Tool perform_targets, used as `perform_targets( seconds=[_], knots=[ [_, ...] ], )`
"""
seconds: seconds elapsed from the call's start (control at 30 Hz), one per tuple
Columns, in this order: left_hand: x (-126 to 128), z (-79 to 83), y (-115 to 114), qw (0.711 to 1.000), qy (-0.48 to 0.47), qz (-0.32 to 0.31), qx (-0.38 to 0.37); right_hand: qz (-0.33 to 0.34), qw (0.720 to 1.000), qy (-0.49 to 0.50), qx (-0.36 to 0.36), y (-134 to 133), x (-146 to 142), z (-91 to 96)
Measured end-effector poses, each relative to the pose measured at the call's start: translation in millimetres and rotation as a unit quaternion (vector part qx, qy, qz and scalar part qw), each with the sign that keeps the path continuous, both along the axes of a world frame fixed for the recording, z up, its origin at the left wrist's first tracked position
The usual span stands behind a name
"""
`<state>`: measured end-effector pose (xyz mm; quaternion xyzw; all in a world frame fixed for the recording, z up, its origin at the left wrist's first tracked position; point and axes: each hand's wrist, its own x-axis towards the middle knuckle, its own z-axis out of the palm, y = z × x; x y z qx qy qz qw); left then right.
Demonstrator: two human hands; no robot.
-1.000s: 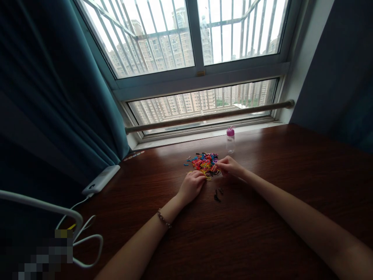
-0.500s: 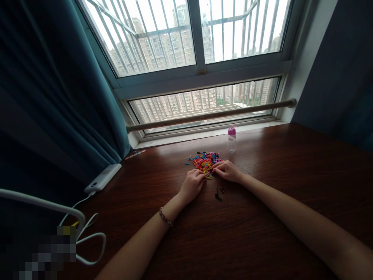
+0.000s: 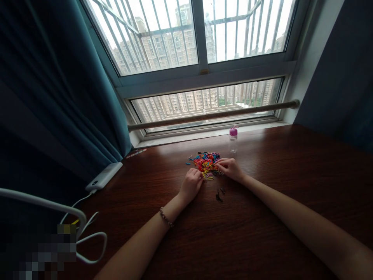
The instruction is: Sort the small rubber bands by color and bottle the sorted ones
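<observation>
A heap of small bright rubber bands lies on the dark wooden table near the window. My left hand rests curled on the table at the heap's near left edge, fingertips touching the bands. My right hand sits at the heap's right side with fingers pinched together among the bands; what they pinch is too small to name. A few dark bands lie apart, just in front of both hands. A bead bracelet circles my left wrist.
A small clear bottle with a pink cap stands behind the heap by the sill. A white power bank with a white cable lies at the left. Teal curtain hangs left; a rod crosses the window.
My right hand has shifted slightly along the heap's right edge and stays pinched. My left hand has hardly moved. The view has drifted a little.
</observation>
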<state>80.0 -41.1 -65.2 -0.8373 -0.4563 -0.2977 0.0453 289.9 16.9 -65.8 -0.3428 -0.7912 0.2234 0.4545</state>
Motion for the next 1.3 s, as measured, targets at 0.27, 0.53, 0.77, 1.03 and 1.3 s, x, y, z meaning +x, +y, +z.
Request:
perform_targets(
  seconds=[0.27,0.53,0.77,1.03,1.3],
  knots=[
    [-1,-2.0,1,0.999,-0.020,0.022,0.015,-0.057,0.998,-0.007,-0.036,9,4,-8.8],
    [-1,-2.7,1,0.999,-0.036,0.020,0.006,-0.062,0.997,0.022,-0.039,11,2,-11.3],
    [-1,-3.5,2,0.998,-0.051,0.033,0.005,-0.060,0.997,0.029,-0.045,10,2,-10.5],
    [0,-2.0,2,0.997,-0.061,0.041,0.017,-0.007,0.985,0.079,-0.152,8,3,-1.1],
    [-3,-1.5,4,0.996,-0.083,0.028,0.019,0.347,0.836,-0.121,-0.408,-6,18,35.9]
  ],
)
